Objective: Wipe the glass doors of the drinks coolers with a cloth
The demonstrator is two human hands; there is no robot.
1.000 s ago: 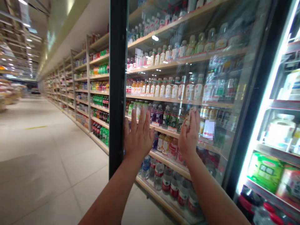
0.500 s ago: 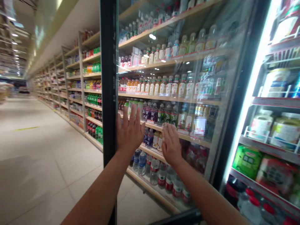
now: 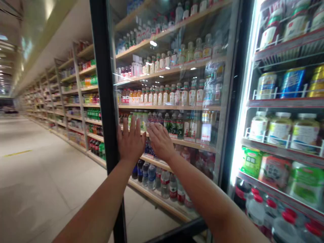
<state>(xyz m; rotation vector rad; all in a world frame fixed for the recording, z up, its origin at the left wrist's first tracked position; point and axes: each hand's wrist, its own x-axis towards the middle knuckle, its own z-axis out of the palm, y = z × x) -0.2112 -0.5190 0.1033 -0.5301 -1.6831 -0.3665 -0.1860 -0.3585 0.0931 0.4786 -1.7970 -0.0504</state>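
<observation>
A tall glass cooler door (image 3: 192, 141) with a black frame (image 3: 103, 111) stands swung out in front of me. My left hand (image 3: 130, 141) lies flat on the glass beside the frame's outer edge, fingers spread. My right hand (image 3: 160, 141) also presses flat on the glass just to the right of the left one, fingers stretched out. Neither hand holds anything. Through the glass I see shelves of bottled drinks (image 3: 174, 96).
The open cooler (image 3: 280, 135) at the right is lit and holds jars, cans and green packs on wire shelves, with water bottles (image 3: 263, 212) at the bottom. Long drink shelves (image 3: 76, 104) run away on the left along a wide tiled aisle (image 3: 37, 175).
The door's frame has shifted leftwards in view and more of the cooler's inside shows. My right hand has slid left across the glass until it sits next to my left hand.
</observation>
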